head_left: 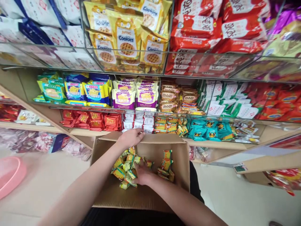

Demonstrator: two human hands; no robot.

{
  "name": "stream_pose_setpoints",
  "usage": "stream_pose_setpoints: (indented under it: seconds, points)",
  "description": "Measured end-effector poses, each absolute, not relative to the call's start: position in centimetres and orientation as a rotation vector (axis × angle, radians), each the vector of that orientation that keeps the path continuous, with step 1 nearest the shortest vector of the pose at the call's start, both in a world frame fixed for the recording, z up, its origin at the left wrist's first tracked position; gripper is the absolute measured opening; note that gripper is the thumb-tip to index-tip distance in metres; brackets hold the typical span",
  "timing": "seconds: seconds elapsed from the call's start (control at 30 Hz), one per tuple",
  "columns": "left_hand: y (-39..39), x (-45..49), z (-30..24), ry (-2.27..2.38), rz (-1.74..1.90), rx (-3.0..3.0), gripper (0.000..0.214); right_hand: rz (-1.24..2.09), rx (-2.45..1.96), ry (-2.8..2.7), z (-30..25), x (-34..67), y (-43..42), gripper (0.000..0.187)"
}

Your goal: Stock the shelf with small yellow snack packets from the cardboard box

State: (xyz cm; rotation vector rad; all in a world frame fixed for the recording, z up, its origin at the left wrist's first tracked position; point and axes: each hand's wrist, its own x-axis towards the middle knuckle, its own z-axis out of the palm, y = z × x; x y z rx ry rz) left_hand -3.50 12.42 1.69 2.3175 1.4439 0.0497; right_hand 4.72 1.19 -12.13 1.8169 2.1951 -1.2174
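Note:
A cardboard box [141, 199] sits open against the shelf, over my lap. At its far rim, my left hand [130, 138] has its fingers closed over the cardboard edge. My right hand [143, 174] reaches down inside the box, fingers apart and touching a pile of small yellow-green snack packets [118, 172]. Its fingertips are partly lost among the packets and slightly blurred. More of these packets [166, 160] lie along the right side of the box.
Just beyond the box, the low shelf holds red packets [90, 121], white packets [138, 121], similar yellow packets [166, 124] and teal packets [205, 129]. Clear dividers part the snacks above, including cookie bags [127, 37]. A pink tub [11, 175] stands on the floor at left.

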Motion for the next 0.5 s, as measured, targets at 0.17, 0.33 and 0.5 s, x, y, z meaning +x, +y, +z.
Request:
stream_pose_setpoints:
  seconds: [0.17,0.33,0.5]
  points:
    - [12.0,-3.4,1.3,1.534,0.117,2.295,0.043,-1.276,1.889,2.310,-13.5,4.7,0.1,0.034]
    - [12.2,-3.6,1.2,1.551,0.168,2.294,0.041,-1.320,2.097,2.349,-13.1,6.6,0.3,0.005]
    - [12.1,-3.3,1.1,1.424,0.413,2.208,0.032,-1.884,2.342,2.333,-8.3,9.7,-2.2,0.028]
